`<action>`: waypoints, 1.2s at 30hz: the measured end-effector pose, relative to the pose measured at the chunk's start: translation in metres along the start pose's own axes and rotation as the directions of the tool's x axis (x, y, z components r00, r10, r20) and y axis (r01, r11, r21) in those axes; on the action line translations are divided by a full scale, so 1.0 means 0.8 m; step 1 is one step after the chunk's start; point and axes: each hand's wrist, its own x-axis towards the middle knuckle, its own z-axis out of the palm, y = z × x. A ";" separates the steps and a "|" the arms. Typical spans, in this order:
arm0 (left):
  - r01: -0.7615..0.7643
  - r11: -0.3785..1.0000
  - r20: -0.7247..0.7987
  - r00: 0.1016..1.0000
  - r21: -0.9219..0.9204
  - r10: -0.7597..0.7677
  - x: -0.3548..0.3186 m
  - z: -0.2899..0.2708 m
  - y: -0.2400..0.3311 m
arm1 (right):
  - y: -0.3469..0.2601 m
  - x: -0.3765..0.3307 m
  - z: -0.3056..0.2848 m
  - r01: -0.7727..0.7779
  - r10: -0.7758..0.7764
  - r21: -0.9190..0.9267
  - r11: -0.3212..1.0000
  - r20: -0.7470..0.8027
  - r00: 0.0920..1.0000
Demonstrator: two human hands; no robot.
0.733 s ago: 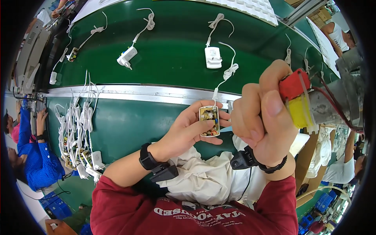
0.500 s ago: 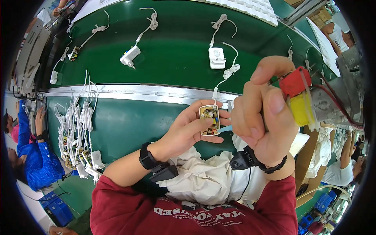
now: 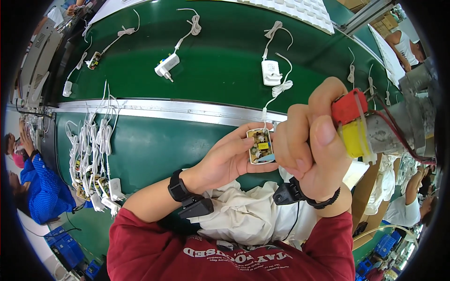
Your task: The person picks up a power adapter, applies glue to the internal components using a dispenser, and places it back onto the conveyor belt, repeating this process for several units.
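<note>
Holding the open charger half-shell [image 3: 260, 146] in your left hand [image 3: 225, 161], you have fingers and thumb clamped on its white plastic edges, the bare circuit board facing up just in front of your chest, above the green bench [image 3: 154, 150]. Your right hand [image 3: 309, 150] is closed tight around a powered driver [image 3: 375, 131], a grey metal barrel wrapped in red and yellow tape, with a thin blue tip [image 3: 268, 158] touching the board's lower edge. Risk noted: the tip sits very near your left fingertips, and a slip off the small, smooth shell could jab skin or scrape the components. The white cable [image 3: 274, 96] runs up over the shiny metal rail [image 3: 164, 108]; a snag there could tug the shell askew. Behind it, a matte green conveyor belt [image 3: 225, 61] carries finished white adapters [image 3: 271, 73], blocky with rounded corners; bundled white leads [image 3: 91, 150] lie at your left.
</note>
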 end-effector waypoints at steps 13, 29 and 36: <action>-0.108 0.814 0.075 0.994 0.571 0.080 0.081 -0.001 0.016 | -0.015 -0.007 0.009 0.011 -0.011 -0.096 0.995 -0.004 1.000; -0.415 -0.309 0.513 0.759 0.856 0.401 0.172 0.030 0.030 | -0.021 -0.004 -0.006 0.023 -0.020 0.040 0.999 -0.088 0.996; -0.209 -0.586 0.466 0.821 0.783 0.330 0.171 -0.006 0.052 | -0.026 -0.006 0.000 -0.059 0.057 -0.028 0.998 -0.059 0.997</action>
